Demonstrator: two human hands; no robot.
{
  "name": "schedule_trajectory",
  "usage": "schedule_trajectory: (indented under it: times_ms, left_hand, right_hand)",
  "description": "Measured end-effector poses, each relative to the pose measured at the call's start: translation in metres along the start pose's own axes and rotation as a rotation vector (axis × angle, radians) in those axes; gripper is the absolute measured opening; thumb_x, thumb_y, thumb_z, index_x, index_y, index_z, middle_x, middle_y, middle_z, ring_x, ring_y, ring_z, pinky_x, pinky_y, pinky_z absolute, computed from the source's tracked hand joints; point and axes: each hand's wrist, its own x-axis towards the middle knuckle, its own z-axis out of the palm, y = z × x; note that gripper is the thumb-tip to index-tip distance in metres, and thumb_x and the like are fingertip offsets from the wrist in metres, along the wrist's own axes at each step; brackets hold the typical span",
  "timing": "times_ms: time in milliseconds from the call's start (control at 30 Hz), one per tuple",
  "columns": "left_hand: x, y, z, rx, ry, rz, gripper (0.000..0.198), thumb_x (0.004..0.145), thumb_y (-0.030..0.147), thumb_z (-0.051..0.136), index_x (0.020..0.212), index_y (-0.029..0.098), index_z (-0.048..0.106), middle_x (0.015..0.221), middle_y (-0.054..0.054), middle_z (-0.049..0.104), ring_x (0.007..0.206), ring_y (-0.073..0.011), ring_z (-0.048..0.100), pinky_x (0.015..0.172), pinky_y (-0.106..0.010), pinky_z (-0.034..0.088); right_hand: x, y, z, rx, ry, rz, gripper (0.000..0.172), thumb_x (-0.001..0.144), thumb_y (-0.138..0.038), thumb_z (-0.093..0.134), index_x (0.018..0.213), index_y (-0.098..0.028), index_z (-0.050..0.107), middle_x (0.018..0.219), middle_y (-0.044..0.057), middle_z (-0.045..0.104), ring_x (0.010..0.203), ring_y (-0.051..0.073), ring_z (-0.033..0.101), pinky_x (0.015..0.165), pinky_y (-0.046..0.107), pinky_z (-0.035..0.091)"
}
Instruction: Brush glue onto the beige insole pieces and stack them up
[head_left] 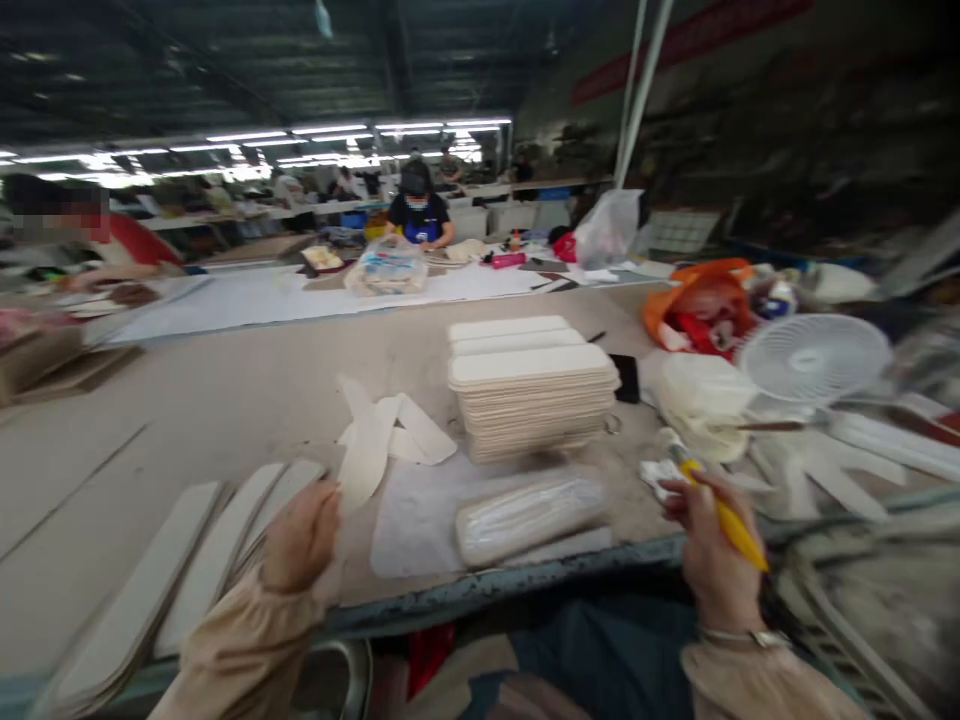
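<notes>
1. Yellow-handled brush: our right hand is gripping it at the table edge, tip forward, likely for control.
2. We're half-curling our left hand beside cream strips; any hold, we can't tell.

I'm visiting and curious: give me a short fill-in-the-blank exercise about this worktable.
1. The person's bare right hand grips a slim tool whose handle is ____ in colour.
2. The open, crumpled bag with red things inside, beside the round white fan, is ____ in colour.
3. Of the tall stack of flat cream strips and the long pale bundle in clear plastic, the ____ lies nearer the blue-grey table edge.

Missing words: yellow; orange; bundle.
</notes>
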Motion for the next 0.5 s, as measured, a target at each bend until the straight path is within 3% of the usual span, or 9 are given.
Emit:
schedule_trajectory:
  times_ms: [100,200,267,367,500]
  left_hand:
    - [-0.03,0.024,-0.006,-0.248,-0.105,0.123,0.018,0.088,0.03,0.044,0.081,0.025,0.059,0.051,0.004,0.054,0.045,-0.0157,0.052,0.053,-0.028,0.046]
    - [-0.042,0.062,-0.003,-0.418,-0.301,0.102,0.031,0.091,0.032,0.039,0.063,0.025,0.051,0.049,0.003,0.053,0.045,-0.0152,0.052,0.05,-0.027,0.043]
    - [-0.038,0.087,0.006,-0.489,-0.448,0.077,0.034,0.093,0.034,0.036,0.063,0.025,0.051,0.047,0.004,0.052,0.043,-0.014,0.052,0.047,-0.026,0.042]
    - [-0.022,0.112,0.026,-0.561,-0.62,0.03,0.028,0.094,0.037,0.036,0.079,0.025,0.057,0.041,0.007,0.049,0.038,-0.013,0.053,0.046,-0.024,0.042]
    - [-0.001,0.131,0.044,-0.578,-0.712,-0.104,0.027,0.093,0.042,0.037,0.09,0.024,0.057,0.036,0.01,0.045,0.035,-0.0136,0.051,0.047,-0.024,0.043]
  right_hand:
    - [-0.001,0.003,0.012,0.015,-0.037,0.064,0.032,0.084,-0.048,0.06,0.1,-0.021,0.055,0.096,0.007,0.069,0.069,0.016,0.066,0.06,0.028,0.052]
    - [-0.008,0.001,0.02,0.042,-0.188,0.125,0.035,0.084,-0.051,0.059,0.102,-0.023,0.052,0.115,0.01,0.064,0.085,0.02,0.068,0.072,0.034,0.055]
    - [-0.014,-0.001,0.022,0.084,-0.289,0.185,0.038,0.084,-0.053,0.058,0.104,-0.024,0.048,0.124,0.012,0.06,0.092,0.022,0.068,0.078,0.037,0.055]
    - [-0.018,-0.003,0.021,0.146,-0.384,0.272,0.039,0.084,-0.055,0.055,0.105,-0.026,0.042,0.124,0.011,0.059,0.095,0.022,0.066,0.073,0.034,0.056]
    - [-0.012,0.001,0.018,0.251,-0.323,0.322,0.032,0.087,-0.054,0.051,0.099,-0.029,0.036,0.111,0.006,0.063,0.084,0.02,0.067,0.063,0.032,0.056]
